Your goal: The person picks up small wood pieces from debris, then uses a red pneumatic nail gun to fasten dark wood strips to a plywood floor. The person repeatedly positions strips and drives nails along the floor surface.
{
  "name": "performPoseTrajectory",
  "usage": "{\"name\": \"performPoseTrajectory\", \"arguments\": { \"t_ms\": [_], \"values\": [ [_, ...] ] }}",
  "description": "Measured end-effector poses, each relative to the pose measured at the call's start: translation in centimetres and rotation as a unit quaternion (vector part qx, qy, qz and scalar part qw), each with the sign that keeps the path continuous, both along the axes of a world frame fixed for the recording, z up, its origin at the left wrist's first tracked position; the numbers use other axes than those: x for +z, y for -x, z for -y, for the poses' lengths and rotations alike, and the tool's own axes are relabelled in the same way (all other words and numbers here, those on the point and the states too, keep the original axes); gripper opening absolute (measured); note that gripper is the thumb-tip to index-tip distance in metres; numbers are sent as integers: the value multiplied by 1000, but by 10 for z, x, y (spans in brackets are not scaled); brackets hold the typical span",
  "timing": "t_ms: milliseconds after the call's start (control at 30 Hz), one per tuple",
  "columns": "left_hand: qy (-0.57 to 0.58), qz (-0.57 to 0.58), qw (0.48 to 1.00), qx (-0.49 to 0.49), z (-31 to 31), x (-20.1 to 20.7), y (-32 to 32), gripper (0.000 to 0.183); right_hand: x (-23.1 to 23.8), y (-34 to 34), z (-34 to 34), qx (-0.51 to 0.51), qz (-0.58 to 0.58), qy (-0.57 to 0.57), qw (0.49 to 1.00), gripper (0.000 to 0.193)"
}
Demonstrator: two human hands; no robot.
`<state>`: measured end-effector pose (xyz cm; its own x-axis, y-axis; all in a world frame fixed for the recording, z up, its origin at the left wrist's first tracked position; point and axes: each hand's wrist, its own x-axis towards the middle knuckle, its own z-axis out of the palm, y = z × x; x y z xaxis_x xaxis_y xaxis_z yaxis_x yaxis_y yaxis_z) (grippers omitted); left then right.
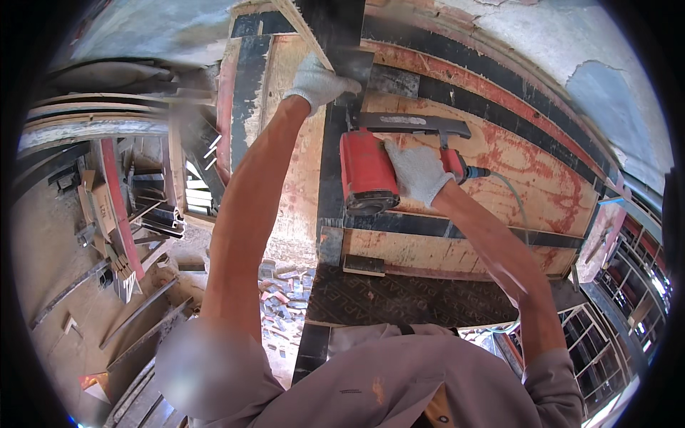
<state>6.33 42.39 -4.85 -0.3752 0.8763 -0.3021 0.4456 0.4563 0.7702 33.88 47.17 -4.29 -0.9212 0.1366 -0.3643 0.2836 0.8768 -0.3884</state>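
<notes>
My right hand, in a pale knit glove, is wrapped round the handle of a red nail gun. The gun's long dark magazine points away to the right, and its nose is at a dark plywood strip on the bench. Farther off and to the left, my gloved left hand is closed on the edge of a dark-faced plywood board with a raw, pale edge. Its thumb stretches across the dark face; the fingers' far side is hidden. Under both hands lies a wooden panel with red stains and dark strips.
A thin air hose runs from the gun down the panel's right side. Small offcuts litter the floor beside the bench. Stacked timber and loose boards stand at left. Metal racks are at right, and a small dark block rests nearby.
</notes>
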Motion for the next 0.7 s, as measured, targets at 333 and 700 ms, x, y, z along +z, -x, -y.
{"name": "performPoseTrajectory", "arguments": {
  "t_ms": [333, 700],
  "values": [
    [-22, 52, 996, 70, -3, 8, -12, 47, -10, -22, 9, -31, -38, -6, 999, 39],
    [-323, 287, 900, 64, 12, 169, -21, 55, 75, -22, -32, 1, -97, -53, 994, 67]
  ]
}}
